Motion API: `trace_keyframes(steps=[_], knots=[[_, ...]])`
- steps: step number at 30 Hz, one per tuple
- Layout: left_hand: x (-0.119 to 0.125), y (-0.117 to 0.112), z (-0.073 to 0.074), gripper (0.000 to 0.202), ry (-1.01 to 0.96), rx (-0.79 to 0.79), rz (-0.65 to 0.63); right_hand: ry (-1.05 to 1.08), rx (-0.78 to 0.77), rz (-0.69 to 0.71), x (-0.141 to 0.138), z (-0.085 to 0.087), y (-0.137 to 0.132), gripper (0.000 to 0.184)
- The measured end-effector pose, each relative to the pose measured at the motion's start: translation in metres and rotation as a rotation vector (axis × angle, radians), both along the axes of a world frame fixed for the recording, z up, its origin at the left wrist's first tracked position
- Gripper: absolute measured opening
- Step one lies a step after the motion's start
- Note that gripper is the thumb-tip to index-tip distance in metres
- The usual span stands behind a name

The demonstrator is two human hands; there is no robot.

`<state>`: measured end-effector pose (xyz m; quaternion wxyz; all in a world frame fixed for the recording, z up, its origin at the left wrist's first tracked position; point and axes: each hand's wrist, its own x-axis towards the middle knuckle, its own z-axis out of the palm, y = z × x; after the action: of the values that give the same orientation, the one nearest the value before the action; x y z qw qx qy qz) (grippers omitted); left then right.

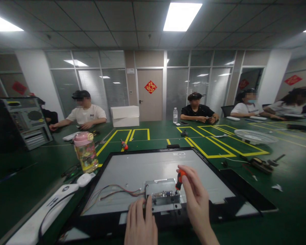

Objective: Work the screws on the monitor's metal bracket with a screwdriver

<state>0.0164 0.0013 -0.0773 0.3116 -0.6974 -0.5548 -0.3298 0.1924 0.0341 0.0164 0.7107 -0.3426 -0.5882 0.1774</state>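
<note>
A flat display panel [117, 170] with a black frame lies back side up in front of me. On it sits a metal bracket [153, 186] with a small circuit board [165, 194], and thin wires [117, 186] run off to the left. My right hand [196, 197] grips a red and black screwdriver [180, 179] between thumb and fingers, its tip down at the bracket's right side. My left hand [140, 221] lies with fingers stretched out along the bracket's lower left edge, touching it; it grips nothing.
A pink-lidded bottle [85, 153] and a white power strip [46, 211] stand left, near an open computer case [28, 122]. A black slab [247, 189] and a tool [261, 165] lie right. Several people sit across the green table [158, 136], beside a white box [124, 116].
</note>
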Motion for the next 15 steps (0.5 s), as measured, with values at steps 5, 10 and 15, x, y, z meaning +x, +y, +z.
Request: trace_keyframes(steps=[5,10,15], knots=[[0.008,-0.003,0.007,0.028,-0.02,-0.049,-0.252,0.015,-0.032,0.041,0.001,0.0,-0.001,0.032],[0.006,-0.003,0.012,0.029,0.035,-0.105,-0.435,0.033,-0.046,-0.027,-0.003,0.001,0.001,0.027],[0.008,-0.005,0.014,0.028,0.031,-0.124,-0.392,0.037,0.057,-0.108,-0.005,0.002,0.002,0.01]])
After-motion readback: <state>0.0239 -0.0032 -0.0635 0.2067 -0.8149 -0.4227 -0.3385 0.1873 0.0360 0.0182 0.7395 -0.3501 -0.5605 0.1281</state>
